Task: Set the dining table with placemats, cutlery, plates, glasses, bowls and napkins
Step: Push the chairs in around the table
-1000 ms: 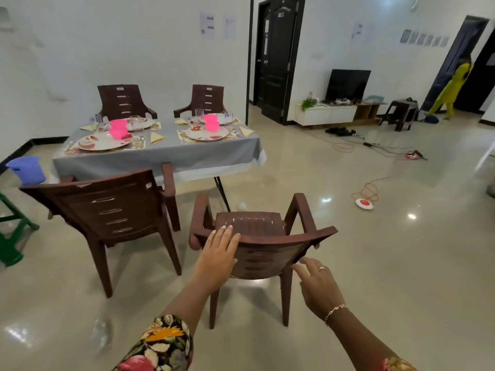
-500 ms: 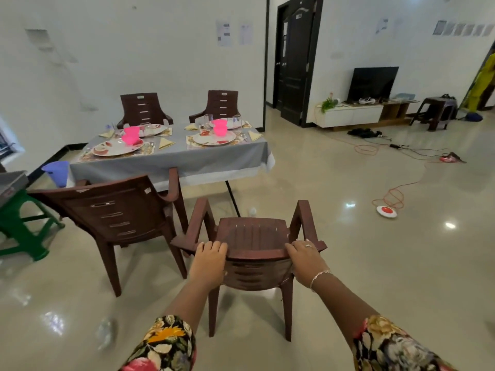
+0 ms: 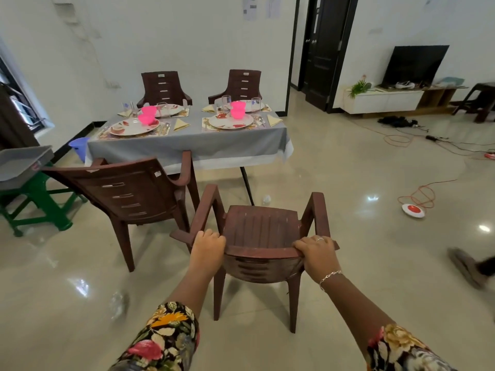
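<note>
A brown plastic chair (image 3: 261,231) stands on the floor in front of me, its back towards me. My left hand (image 3: 207,246) grips the left of its backrest top and my right hand (image 3: 316,251) grips the right. Beyond it is the dining table (image 3: 187,144) under a grey cloth. On it lie floral placemats with plates (image 3: 230,121), pink bowls (image 3: 237,113), glasses (image 3: 226,100), cutlery and folded yellow napkins (image 3: 181,124).
A second brown chair (image 3: 128,191) stands left at the table's near side, two more (image 3: 162,87) at the far side. A green stool (image 3: 37,202) with a grey tray is far left. Orange cables and a red-white disc (image 3: 413,209) lie on the floor right. A foot shows at the right edge.
Both hands reached forward and closed on the top of the chair's backrest. My view came closer to the chair and table.
</note>
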Available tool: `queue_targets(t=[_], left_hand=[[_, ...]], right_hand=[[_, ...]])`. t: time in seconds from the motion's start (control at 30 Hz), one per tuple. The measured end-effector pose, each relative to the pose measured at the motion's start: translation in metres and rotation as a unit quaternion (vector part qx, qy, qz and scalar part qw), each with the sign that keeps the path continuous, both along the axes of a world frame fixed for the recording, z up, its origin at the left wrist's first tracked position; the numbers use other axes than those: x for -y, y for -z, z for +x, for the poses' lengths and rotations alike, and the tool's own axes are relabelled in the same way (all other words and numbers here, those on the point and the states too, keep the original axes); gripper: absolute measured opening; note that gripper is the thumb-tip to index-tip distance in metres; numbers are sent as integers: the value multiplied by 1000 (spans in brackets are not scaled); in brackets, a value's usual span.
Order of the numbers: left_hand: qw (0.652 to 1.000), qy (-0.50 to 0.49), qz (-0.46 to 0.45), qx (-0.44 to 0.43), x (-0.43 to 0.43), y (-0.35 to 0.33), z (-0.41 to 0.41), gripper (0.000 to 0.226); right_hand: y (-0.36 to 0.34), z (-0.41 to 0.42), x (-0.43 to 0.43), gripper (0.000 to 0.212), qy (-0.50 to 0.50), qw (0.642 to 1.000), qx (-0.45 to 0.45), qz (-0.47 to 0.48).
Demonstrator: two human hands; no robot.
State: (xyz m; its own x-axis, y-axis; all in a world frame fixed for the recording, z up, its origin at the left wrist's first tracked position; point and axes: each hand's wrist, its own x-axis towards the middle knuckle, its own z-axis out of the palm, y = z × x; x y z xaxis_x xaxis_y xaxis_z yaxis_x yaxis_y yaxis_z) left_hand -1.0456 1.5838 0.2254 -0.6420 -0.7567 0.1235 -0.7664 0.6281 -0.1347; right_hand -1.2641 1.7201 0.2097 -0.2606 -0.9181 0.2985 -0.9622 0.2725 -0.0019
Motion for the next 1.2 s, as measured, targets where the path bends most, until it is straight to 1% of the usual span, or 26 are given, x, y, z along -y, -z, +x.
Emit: queue_targets(t=[0.03, 0.07, 0.1, 0.13, 0.2, 0.27, 0.37, 0.43, 0.5, 0.53, 0.57, 0.6, 0.63, 0.67, 0.7, 0.73, 0.8, 0.83, 0.9, 0.97, 1.03, 1.07, 1.13, 1.2], left_hand=[[1000, -1, -9, -10, 2, 0, -1, 11], [1000, 4, -20, 4, 1, -1, -2, 11], [1000, 4, -17, 16, 0, -3, -5, 8], [1000, 11, -13, 6, 2, -5, -9, 2], [1000, 9, -9, 12, 8, -1, -17, 17], [1000, 12, -14, 6, 15, 5, -26, 16], [1000, 15, -13, 4, 29, 6, -41, 5], [999, 26, -43, -12, 41, 8, -54, 5], [999, 25, -35, 9, 55, 9, -64, 11], [999, 23, -32, 14, 61, 9, -69, 11], [999, 26, -19, 21, 69, 6, -76, 4], [999, 26, -21, 25, 75, 5, -81, 9], [999, 26, -26, 30, 87, 11, -89, 21], [999, 28, -28, 17, 96, 13, -98, 28], [999, 23, -32, 8, 101, 9, -104, 31], [999, 27, -26, 2, 112, 11, -111, 27], [1000, 27, 0, 0, 128, 8, -125, 11], [1000, 25, 1, -4, 136, 5, -132, 12], [999, 34, 19, -20, 156, 8, -144, 32], [999, 31, 6, -36, 181, 17, -158, 39], [999, 29, 0, -24, 193, 14, -168, 37], [999, 28, 15, -16, 200, 12, -172, 33], [999, 13, 24, -19, 217, 13, -181, 17], [999, 21, 22, -34, 228, 8, -186, 16]], right_hand=[[0, -3, 2, 43, -7, 1000, 3, -5], [-1, -7, 4, 42, -12, 1000, 6, -7], [-1, -13, 6, 41, -16, 1000, 10, -4], [0, -19, 9, 39, -21, 1000, 20, 0], [2, -33, 16, 32, -26, 998, 51, 13], [3, -49, 25, 29, -26, 997, 71, 5], [-1, -67, 42, 32, -35, 997, 66, 8], [-1, -81, 56, 34, -34, 997, 64, 35], [0, -94, 73, 35, -39, 996, 64, 38], [-1, -100, 81, 35, -40, 997, 62, 34], [0, -108, 91, 34, -41, 997, 65, 29], [1, -115, 99, 32, -41, 997, 67, 28], [2, -124, 111, 31, -39, 997, 66, 31], [3, -132, 120, 30, -32, 997, 64, 37], [5, -140, 129, 30, -27, 997, 62, 37], [5, -149, 141, 30, -26, 997, 59, 34], [4, -162, 161, 33, -25, 998, 49, 40], [4, -170, 172, 35, -30, 998, 47, 41], [1, -185, 193, 35, -38, 996, 53, 56], [-1, -199, 215, 27, -27, 995, 67, 63], [-3, -208, 234, 25, -23, 995, 71, 73], [-3, -213, 243, 25, -25, 994, 77, 69], [-5, -220, 259, 23, -27, 994, 73, 75], [-5, -225, 272, 22, -25, 995, 62, 73]])
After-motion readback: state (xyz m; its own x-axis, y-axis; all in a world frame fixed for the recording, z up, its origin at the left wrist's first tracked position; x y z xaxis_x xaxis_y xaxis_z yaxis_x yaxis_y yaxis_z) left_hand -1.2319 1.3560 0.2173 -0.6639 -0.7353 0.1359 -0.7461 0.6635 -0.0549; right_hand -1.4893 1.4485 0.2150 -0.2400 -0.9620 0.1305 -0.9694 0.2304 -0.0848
